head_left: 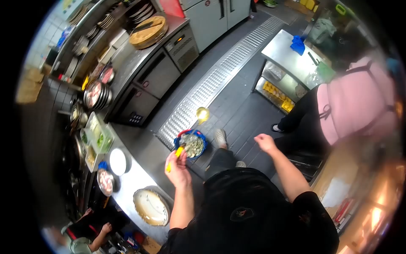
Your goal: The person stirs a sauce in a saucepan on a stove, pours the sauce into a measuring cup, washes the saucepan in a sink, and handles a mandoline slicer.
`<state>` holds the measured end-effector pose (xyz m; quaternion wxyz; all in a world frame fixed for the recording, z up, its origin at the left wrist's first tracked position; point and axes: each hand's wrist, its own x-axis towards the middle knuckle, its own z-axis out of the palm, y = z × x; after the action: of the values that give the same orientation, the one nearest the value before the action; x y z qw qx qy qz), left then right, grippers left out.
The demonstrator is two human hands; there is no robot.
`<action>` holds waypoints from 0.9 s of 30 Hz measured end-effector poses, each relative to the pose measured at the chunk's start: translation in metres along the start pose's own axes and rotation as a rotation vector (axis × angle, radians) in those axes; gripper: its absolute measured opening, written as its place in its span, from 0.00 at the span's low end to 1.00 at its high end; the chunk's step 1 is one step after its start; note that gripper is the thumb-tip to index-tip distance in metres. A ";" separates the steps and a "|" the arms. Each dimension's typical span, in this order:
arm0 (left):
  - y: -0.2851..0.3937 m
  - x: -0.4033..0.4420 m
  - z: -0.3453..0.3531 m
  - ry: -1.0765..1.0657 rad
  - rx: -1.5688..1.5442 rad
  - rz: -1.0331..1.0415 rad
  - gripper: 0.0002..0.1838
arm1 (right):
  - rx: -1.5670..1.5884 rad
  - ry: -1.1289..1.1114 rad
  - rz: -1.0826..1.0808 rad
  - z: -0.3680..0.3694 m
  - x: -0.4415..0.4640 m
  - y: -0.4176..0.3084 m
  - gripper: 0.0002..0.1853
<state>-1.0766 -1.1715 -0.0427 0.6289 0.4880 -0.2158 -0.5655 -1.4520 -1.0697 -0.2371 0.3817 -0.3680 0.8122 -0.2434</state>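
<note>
My left hand (178, 169) is closed around the yellow handle of a ladle (202, 114). Its round bowl, yellowish inside, reaches out past a blue basket (204, 136) on the floor. Pale, greenish-grey pieces (193, 146) fill the basket, which also shows a bit of red at its rim; I cannot make out what they are. Out to the right, my right hand (265, 142) hangs in the air with its fingers curled in, and nothing shows in it.
A steel counter (139, 178) on the left bears a patterned oval dish (151, 207), a white bowl (119, 161) and food tubs (100, 134). A person in a pink top (355, 101) stands at right beside a steel table (281, 51). A floor grating (211, 80) runs ahead.
</note>
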 end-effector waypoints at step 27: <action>-0.080 0.519 0.429 -0.162 0.314 -0.076 0.14 | 1.606 -0.078 0.303 -0.134 0.694 -0.322 0.25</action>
<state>-1.3315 -1.7998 -0.0722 0.5036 0.5409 -0.3328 -0.5857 -1.7307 -1.7946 -0.2462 0.5858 0.1230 0.4173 -0.6838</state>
